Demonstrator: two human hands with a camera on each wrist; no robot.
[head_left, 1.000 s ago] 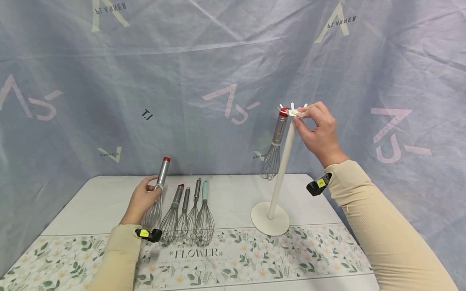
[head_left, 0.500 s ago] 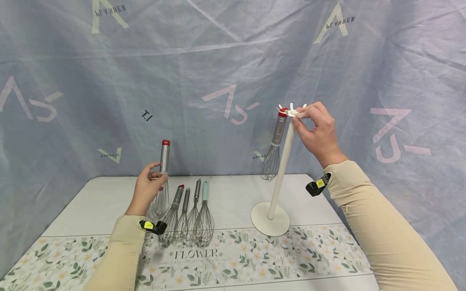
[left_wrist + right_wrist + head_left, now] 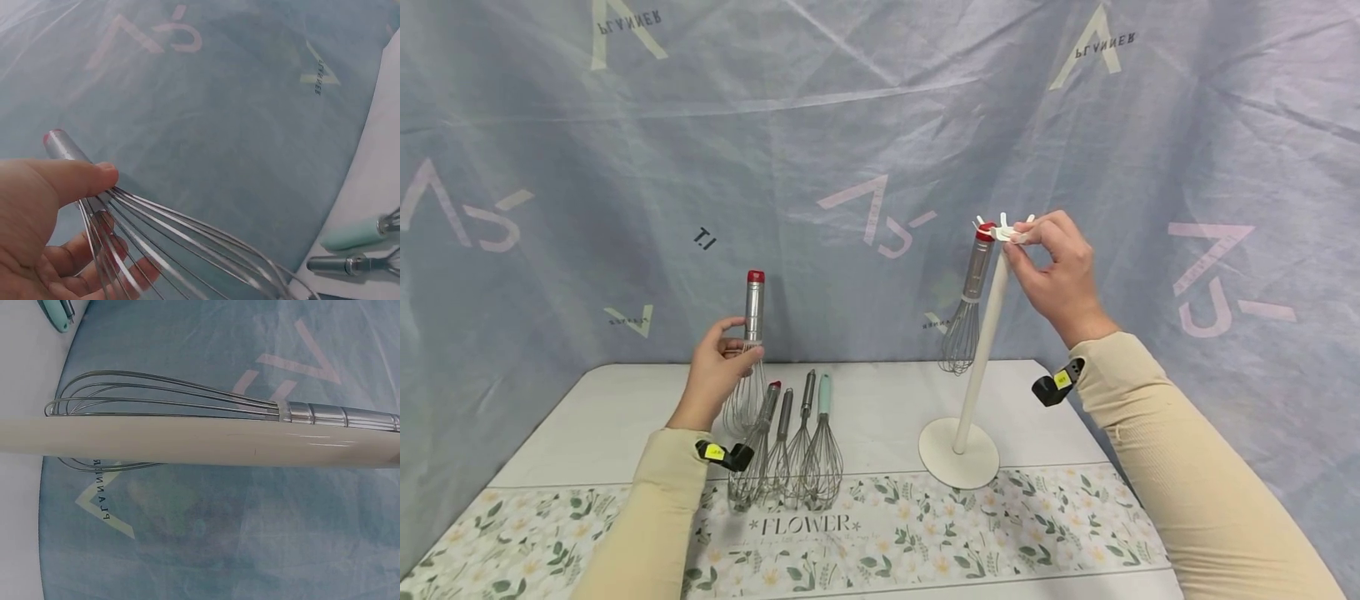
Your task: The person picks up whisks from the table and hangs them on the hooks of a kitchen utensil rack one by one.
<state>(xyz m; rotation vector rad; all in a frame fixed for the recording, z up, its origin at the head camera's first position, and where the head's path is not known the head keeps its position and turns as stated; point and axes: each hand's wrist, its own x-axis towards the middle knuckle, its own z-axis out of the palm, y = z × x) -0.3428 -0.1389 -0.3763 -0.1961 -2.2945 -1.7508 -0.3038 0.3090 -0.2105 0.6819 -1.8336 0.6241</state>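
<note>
My left hand (image 3: 715, 371) pinches a red-capped metal whisk (image 3: 755, 307) where its wires meet the handle, and holds it upright with the cap on top. The left wrist view shows the thumb across the wires (image 3: 181, 222) with the fingers behind. At the right, my right hand (image 3: 1056, 267) pinches the hooked top of a white stand (image 3: 989, 337) between thumb and fingertips. From one of its hooks hangs another red-capped whisk (image 3: 976, 271), wires downward. In the right wrist view the pole (image 3: 187, 440) partly covers this hanging whisk (image 3: 312, 414).
Several whisks lie side by side in the middle of the table, among them a mint-handled whisk (image 3: 824, 396) and a second red-capped one (image 3: 767, 404). The stand's round base (image 3: 940, 458) rests near the floral strip (image 3: 925, 533). A grey-blue curtain (image 3: 865, 150) hangs behind.
My left hand has raised the whisk and carried it to the right, turning it from a slant to nearly upright. The right hand and stand stay put.
</note>
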